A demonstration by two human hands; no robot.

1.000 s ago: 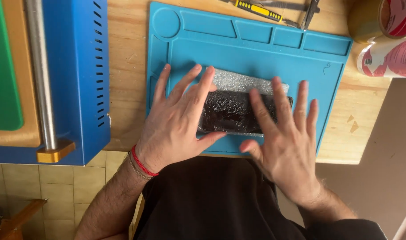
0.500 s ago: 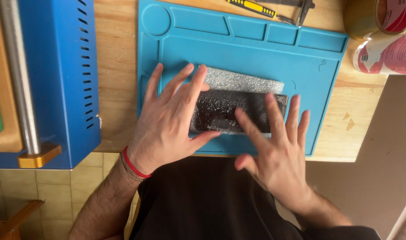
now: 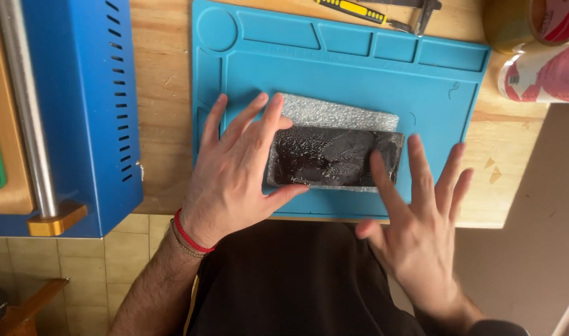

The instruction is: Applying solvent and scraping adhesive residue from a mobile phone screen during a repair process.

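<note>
My left hand (image 3: 234,171) lies flat and spread wide, fingers pointing to 1 o'clock, its fingertips and thumb resting on the left end of the dark phone (image 3: 334,158); it grips nothing, only presses; a red band (image 3: 191,233) circles that wrist. My right hand (image 3: 421,218) is open too, fingers splayed toward 12 o'clock; the forefinger touches the phone's right end, the other fingers hover over the mat, and it holds nothing. The phone lies lengthwise, 9 to 3 o'clock, on a sheet of grey foam wrap (image 3: 340,112) that shows along its 12 o'clock edge; both sit on the blue work mat (image 3: 359,68); the mat rests on the wooden tabletop (image 3: 163,93). At 9 o'clock stands a blue machine (image 3: 79,106) with a metal bar (image 3: 23,112); at 12 o'clock lies a yellow-handled tool (image 3: 353,9); at 2 o'clock are tape rolls (image 3: 533,56).
</note>
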